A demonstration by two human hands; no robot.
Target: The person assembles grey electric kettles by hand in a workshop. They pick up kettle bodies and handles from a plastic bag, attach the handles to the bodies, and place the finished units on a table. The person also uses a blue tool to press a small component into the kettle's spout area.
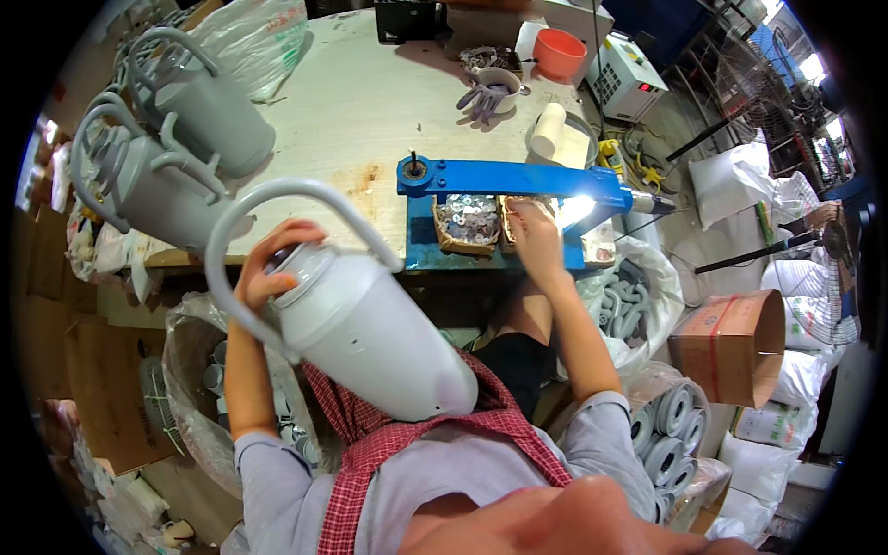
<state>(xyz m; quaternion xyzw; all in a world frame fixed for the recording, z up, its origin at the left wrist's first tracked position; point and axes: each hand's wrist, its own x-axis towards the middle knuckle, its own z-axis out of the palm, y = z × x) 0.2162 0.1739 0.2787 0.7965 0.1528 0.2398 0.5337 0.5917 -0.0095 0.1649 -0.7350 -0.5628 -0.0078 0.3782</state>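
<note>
A grey plastic watering can (pixel 361 324) with a large hooped handle leans across my lap, its base against my red checked apron (pixel 351 453). My left hand (pixel 273 266) is wrapped around the can's top opening, inside the hoop. My right hand (pixel 536 236) reaches down into a small cardboard tray (pixel 508 242) under the blue metal arm (pixel 518 178) of a bench fixture. Its fingers are pressed together there; what they pinch is hidden. Beside it stands another cardboard tray (pixel 467 236) heaped with small shiny metal parts.
Two more grey watering cans (pixel 208 116) stand at the table's left. A bright lamp (pixel 579 207) shines under the blue arm. Farther back are a cup with grey gloves (pixel 490 92) and an orange bowl (pixel 559 54). Bags of grey parts (pixel 626 305) flank me.
</note>
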